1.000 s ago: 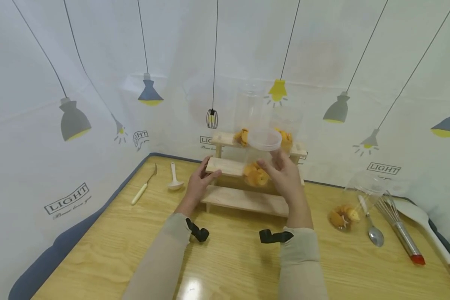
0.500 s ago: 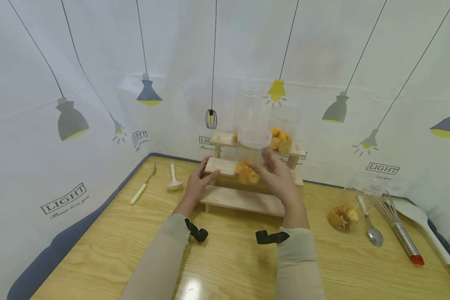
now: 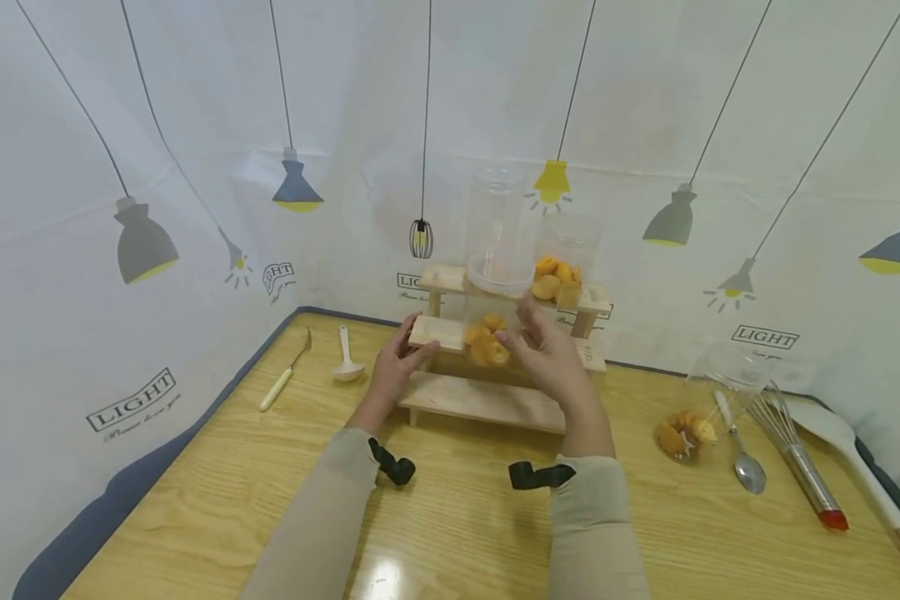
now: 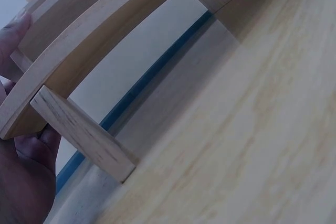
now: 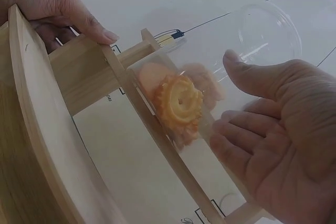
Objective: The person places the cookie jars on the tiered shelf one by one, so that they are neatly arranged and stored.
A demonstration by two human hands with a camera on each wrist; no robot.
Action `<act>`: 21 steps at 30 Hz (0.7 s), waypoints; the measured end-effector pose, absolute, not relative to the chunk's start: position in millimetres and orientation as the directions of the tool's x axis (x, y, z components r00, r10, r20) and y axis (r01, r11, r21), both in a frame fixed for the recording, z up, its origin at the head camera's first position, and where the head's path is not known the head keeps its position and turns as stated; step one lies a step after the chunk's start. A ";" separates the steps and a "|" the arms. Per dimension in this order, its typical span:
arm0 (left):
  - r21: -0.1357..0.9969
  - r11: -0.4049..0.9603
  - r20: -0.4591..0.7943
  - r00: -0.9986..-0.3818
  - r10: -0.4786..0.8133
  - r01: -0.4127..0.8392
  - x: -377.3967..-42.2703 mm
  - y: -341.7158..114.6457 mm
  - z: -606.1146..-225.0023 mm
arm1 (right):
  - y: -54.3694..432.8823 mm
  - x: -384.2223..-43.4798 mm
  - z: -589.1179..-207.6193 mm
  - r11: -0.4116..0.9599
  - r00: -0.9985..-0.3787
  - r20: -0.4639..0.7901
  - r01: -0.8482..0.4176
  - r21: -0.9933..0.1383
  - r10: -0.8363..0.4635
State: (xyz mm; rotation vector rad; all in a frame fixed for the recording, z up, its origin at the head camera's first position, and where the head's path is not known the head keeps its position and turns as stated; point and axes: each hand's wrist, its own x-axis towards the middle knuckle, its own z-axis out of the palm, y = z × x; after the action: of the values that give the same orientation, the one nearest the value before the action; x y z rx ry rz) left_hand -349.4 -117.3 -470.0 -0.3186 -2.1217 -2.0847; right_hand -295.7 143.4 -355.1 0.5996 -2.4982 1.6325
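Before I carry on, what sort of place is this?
Probably a kitchen-style mock-up rather than a working kitchen: lamp-printed sheeting hangs behind the table, which bears a whisk and a tiered wooden rack with clear jars.

Matt wooden rack (image 3: 487,402), clear plastic-looking jars (image 3: 484,343) (glossy), shiny metal spoon (image 3: 751,473)

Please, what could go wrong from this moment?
The lower clear plastic jar of golden pastries is near the front of the middle step on the pale wooden three-step stand, close beside the right hand; a bump could tip it forward. The left hand grips that step's end; if it pulls, the stand could shift and rattle the upper clear plastic jar of golden pastries.
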 end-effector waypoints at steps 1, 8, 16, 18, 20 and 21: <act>0.969 0.006 0.247 -0.968 0.052 0.248 -346.5 -117.3 -465.6 | 142.1 -292.1 -351.0 0.354 -0.919 0.285 -0.372 -0.858 -0.274; 0.967 0.018 0.253 -0.966 0.044 0.254 -350.5 -117.9 -471.7 | 143.5 -295.6 -356.1 0.360 -0.913 0.292 -0.384 -0.850 -0.285; 0.966 0.047 0.251 -0.967 0.041 0.253 -349.8 -118.0 -470.7 | 141.0 -296.1 -355.6 0.372 -0.912 0.297 -0.389 -0.843 -0.282; 0.968 0.048 0.245 -0.969 0.044 0.247 -349.5 -118.2 -470.2 | 140.7 -296.5 -356.0 0.370 -0.910 0.302 -0.394 -0.842 -0.283; 0.970 0.056 0.233 -0.971 0.050 0.236 -349.5 -118.6 -470.1 | 141.1 -296.9 -356.7 0.366 -0.910 0.304 -0.395 -0.843 -0.283; 0.971 0.058 0.227 -0.972 0.054 0.230 -349.4 -118.7 -469.9 | 141.3 -296.9 -357.0 0.363 -0.909 0.304 -0.396 -0.844 -0.284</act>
State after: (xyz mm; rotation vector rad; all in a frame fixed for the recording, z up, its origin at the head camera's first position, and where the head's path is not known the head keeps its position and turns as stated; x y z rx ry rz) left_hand -349.4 -118.7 -469.9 -0.2960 -2.1861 -2.0499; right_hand -296.9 141.3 -357.0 0.6271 -2.5037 1.5972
